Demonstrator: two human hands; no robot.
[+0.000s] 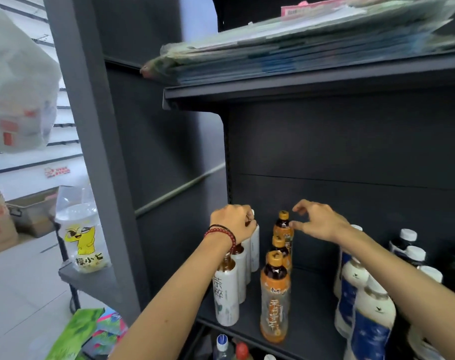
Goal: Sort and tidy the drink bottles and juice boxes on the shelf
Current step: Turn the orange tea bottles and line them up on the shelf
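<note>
Currently, rear white-sleeved bottle (255,245) on shelf (312,294) is gripped at its top by left hand (232,222) — right hand (320,223) is held beside rear orange-capped bottle (283,227), thumb and finger parted, nothing clasped.

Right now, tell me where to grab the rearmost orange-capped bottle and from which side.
Probably its neck just under the cap, from the right and above: the rearmost orange-capped bottle stands upright, two like bottles in front hide its body, white-sleeved bottles crowd its left.
</note>
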